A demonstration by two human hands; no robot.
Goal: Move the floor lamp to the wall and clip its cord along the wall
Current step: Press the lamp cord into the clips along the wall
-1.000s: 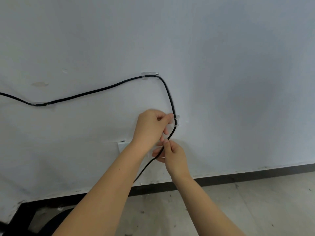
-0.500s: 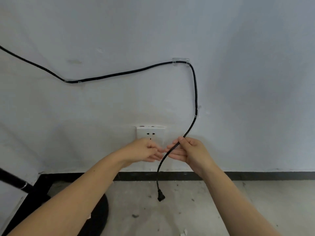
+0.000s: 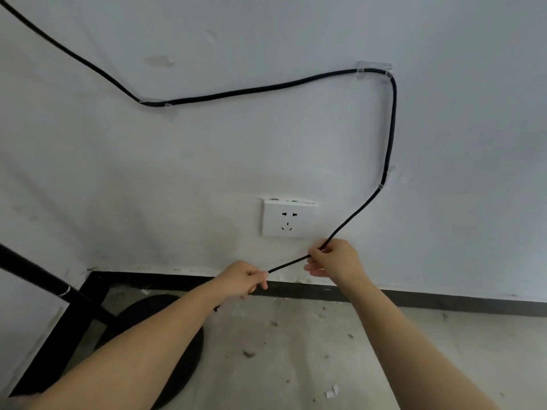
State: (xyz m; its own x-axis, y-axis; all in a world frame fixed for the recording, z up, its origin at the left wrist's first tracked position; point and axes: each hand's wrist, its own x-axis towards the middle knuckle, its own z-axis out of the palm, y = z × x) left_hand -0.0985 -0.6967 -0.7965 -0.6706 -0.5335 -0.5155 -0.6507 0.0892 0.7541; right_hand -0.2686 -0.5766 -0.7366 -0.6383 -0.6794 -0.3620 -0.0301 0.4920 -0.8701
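Head view, only cam. White wall [image 3: 296,143] ahead, black baseboard [image 3: 444,304] along the bottom, dusty concrete floor [image 3: 296,365] below.

Black cord [image 3: 251,90] comes in from upper L, drops to clear clip no. 1 [image 3: 154,102], runs R and slightly up to clip no. 2 [image 3: 373,69], bends down to clip no. 3 [image 3: 386,179], then leaves the wall and slants down-L to the hands. Three clips holding, by the look of it.

R hand [image 3: 334,263]: fingers closed, pinching the cord just below and R of the wall socket [image 3: 288,221]. L hand [image 3: 242,279]: closed fist round the cord lower down-L, in front of the baseboard. Short stretch between the hands looks taut. Plug end not seen; a dark bit under the L wrist, can't tell what.

Floor lamp: black pole [image 3: 35,276] slants in at far L, round base [image 3: 171,350] on the floor near the wall, partly behind the L forearm. Black frame [image 3: 88,303] beside it. White scraps [image 3: 332,392] on the floor, prob clip backing.

Risks, my read:
- Tugging the tail too hard → adhesive on clip 3 peels, or cord pops out.
- Tail may be short for the socket w/o strain; sharp bend at clip 3.
- Free end loose by the base → snag or trip.
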